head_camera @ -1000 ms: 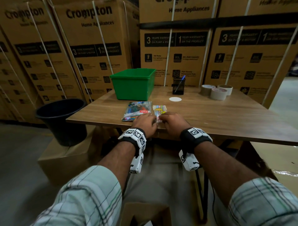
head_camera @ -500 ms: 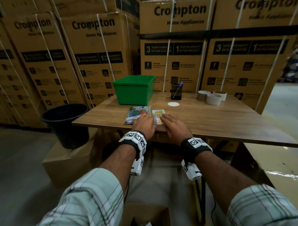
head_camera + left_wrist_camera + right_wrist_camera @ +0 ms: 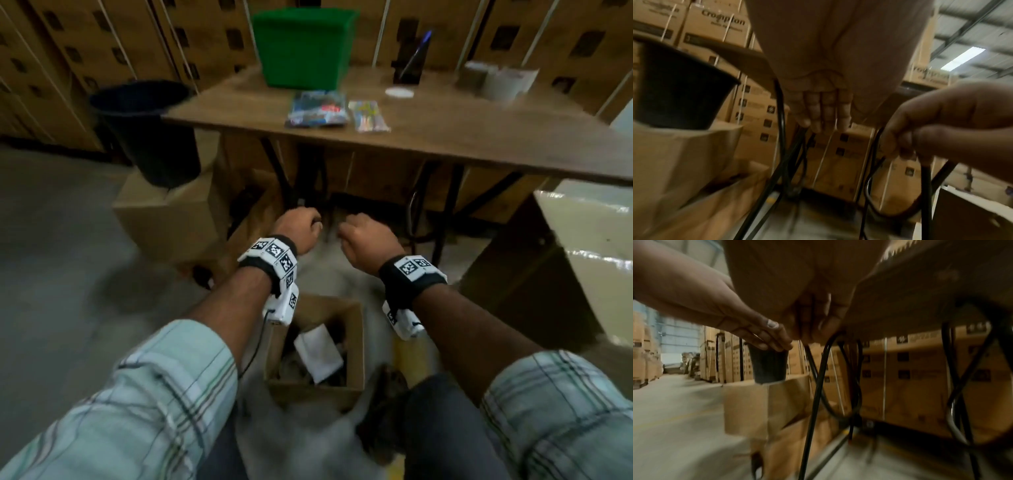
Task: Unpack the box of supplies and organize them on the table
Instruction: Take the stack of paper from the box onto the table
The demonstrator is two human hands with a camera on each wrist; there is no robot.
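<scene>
A black bucket (image 3: 144,130) stood at the far left on a cardboard carton (image 3: 164,212), beside the table's (image 3: 479,137) left end; its inside was too dark to read. On the table, a green bin (image 3: 303,51) sat at the back, its contents hidden by its wall. In front of it lay a blue packet (image 3: 318,109) and, just beside it to the right, a smaller clear packet (image 3: 368,114) with coloured pieces. Further right stood a dark pen holder (image 3: 409,65) with a blue pen in it, a white disc (image 3: 399,91) before it, then blurred tape rolls (image 3: 496,80).

Below the table edge, the left hand (image 3: 296,231) and the right hand (image 3: 364,240) hung side by side in the air, fingers loosely curled and holding nothing.

Under the wrists, on the floor, the open supply box (image 3: 356,342) held a white packet (image 3: 318,353) among dark items too blurred to identify.
</scene>
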